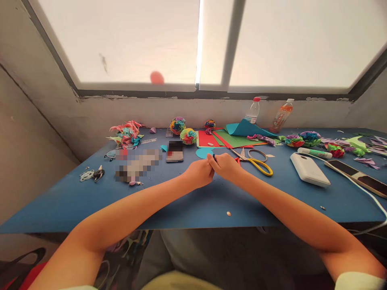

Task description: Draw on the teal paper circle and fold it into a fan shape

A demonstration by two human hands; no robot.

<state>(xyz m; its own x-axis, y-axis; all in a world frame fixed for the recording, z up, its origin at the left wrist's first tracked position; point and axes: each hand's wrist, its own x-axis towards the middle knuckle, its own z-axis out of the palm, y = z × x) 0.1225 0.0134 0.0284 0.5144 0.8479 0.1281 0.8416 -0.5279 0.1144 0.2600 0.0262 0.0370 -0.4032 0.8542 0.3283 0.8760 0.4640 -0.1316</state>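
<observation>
My left hand (198,172) and my right hand (226,165) meet over the middle of the blue table (187,205), fingers closed and pressed together. Between them a small dark thing (213,156) peeps out at the fingertips; I cannot make out what it is. A teal paper disc (203,152) lies just beyond the hands. Yellow-handled scissors (256,159) lie right beside my right hand.
Red, green and teal paper sheets (232,139) lie at the back, with paper flower balls (188,136) and more at the right (304,139). A phone (175,151), white power bank (308,169), second phone (359,177), glue stick (314,153), two bottles (252,110) and glasses (110,154) stand around.
</observation>
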